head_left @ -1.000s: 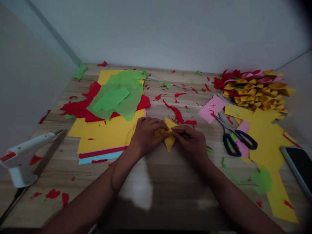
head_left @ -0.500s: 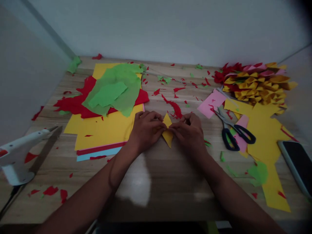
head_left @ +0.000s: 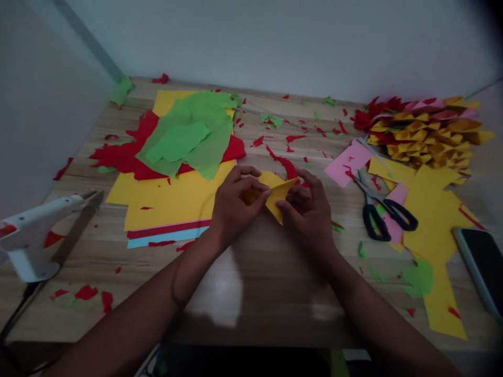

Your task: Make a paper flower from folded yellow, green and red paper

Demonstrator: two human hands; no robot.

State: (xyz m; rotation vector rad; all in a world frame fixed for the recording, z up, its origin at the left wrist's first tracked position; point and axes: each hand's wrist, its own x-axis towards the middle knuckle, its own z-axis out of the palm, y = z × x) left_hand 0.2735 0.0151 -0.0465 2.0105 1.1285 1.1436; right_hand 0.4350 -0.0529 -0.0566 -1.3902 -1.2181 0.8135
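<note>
Between my two hands, above the middle of the table, is a small folded piece of yellow paper (head_left: 281, 195). My left hand (head_left: 240, 203) pinches its left part between thumb and fingers. On the other side, the thumb and fingers of my right hand (head_left: 310, 207) are closed on its right edge. The paper stands partly opened, with a crease running to a point at the upper right. My fingers hide some of its left part. Torn red paper (head_left: 283, 163) lies on the table just beyond my hands.
Left of my hands are stacked yellow sheets (head_left: 173, 201) under green crepe paper (head_left: 184, 139). A white glue gun (head_left: 39, 225) stands at far left. To the right lie scissors (head_left: 383, 204), cut yellow paper (head_left: 428, 220), a phone (head_left: 479, 267) and a bundle of folded paper petals (head_left: 424, 136).
The yellow paper has turned from a narrow upright diamond into a wider, opened fold. My fingers have shifted their grip on it, and the view has tilted slightly.
</note>
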